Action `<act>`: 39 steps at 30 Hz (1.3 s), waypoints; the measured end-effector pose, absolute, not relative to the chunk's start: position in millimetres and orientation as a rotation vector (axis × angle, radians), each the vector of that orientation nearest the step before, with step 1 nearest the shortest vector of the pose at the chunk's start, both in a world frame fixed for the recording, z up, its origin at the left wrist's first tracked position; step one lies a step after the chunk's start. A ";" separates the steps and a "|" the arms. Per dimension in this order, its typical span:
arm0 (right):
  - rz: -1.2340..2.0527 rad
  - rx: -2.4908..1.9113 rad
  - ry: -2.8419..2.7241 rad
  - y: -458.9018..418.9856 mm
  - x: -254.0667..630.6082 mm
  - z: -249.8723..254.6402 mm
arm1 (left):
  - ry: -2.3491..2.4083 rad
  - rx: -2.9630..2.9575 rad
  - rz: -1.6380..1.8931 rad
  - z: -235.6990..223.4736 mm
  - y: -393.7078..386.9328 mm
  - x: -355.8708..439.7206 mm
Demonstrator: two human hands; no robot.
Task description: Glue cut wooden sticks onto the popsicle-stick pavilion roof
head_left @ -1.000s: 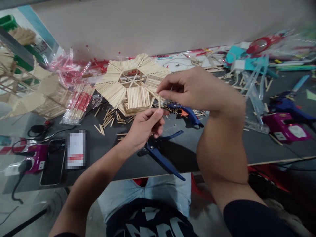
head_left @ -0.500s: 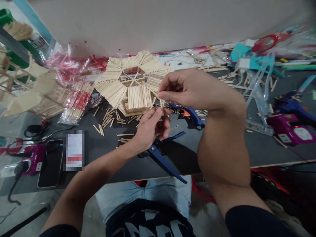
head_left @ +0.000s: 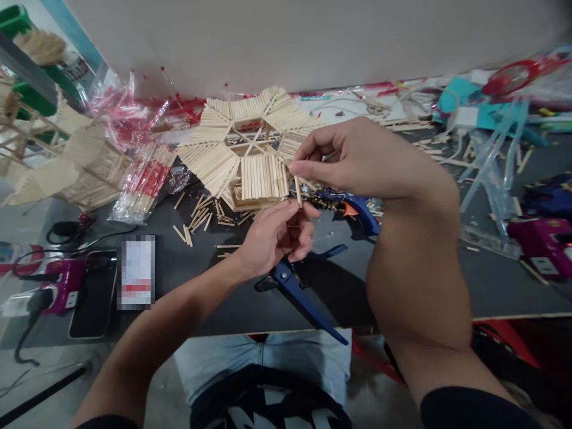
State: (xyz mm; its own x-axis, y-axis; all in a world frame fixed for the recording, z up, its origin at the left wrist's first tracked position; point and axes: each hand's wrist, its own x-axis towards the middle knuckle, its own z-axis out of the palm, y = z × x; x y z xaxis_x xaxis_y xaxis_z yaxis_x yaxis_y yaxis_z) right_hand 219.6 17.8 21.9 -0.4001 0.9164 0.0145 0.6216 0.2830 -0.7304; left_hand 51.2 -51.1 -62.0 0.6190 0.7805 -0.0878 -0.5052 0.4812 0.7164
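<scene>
One wooden stick (head_left: 298, 189): right hand (head_left: 355, 158) pinches it; left hand (head_left: 268, 241) curls below, grip unclear. Best keep it steady.

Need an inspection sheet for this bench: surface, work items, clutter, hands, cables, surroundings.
Surface: dark tabletop, littered with loose sticks.
Work items: star-shaped stick model behind the hands; blue glue gun with orange trigger; blue-handled tool, handles spread, one over the front edge.
Clutter: bagged sticks; dark phone beside a pixelated screen.
Hands: right hand pinches a short stick by its upper end; left hand at its lower end, grip unclear.
Cables: black cable from the left purple power adapter, hanging past the edge.
Surroundings: pale wall behind; second stick model at left.
</scene>
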 end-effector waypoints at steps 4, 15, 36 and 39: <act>0.906 -1.379 -2.151 17.1 220.8 23.0 | 0.448 0.767 0.844 -62.5 -47.9 48.5; 0.815 -1.328 -2.249 13.5 225.4 25.2 | 0.489 0.684 0.865 -63.3 -52.1 53.5; 0.722 -1.339 -2.287 12.7 226.4 24.1 | 0.706 0.773 0.971 -64.8 -51.9 59.0; 0.702 -1.342 -2.291 13.0 226.9 23.2 | 0.697 0.764 0.966 -62.6 -51.3 58.7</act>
